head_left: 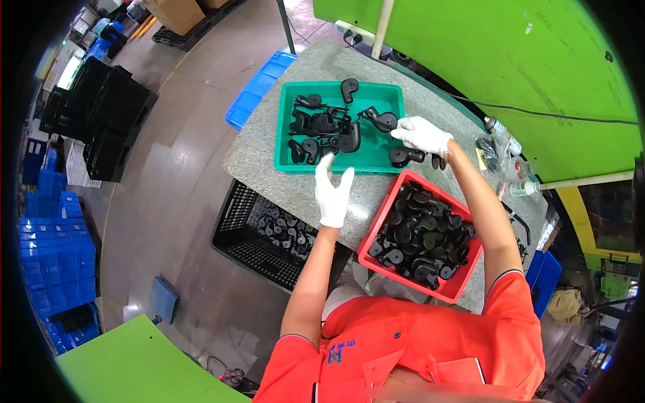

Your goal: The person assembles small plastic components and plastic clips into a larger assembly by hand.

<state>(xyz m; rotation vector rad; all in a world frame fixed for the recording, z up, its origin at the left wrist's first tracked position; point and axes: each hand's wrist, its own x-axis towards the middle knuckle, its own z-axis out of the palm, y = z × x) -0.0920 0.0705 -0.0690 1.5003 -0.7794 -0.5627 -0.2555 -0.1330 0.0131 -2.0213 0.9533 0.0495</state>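
My white-gloved left hand (334,195) hovers at the near edge of the green tray (279,134), thumb and fingers apart, holding nothing. At the tray's right side, my gloved right hand (423,136) has its fingertips closed on a rounded black plastic part (384,121) with a short neck. Another black part (406,156) lies below that hand, over the tray's near right corner. Several similar black parts (322,125) are grouped in the left half of the tray, and one (349,89) lies by its far rim.
A red bin (463,279) heaped with black parts sits close to my body. Below the table's left edge stands a black crate (232,221) with more parts. Bottles (524,189) and a cable line the right side of the grey table (259,144); a green panel (470,54) rises behind.
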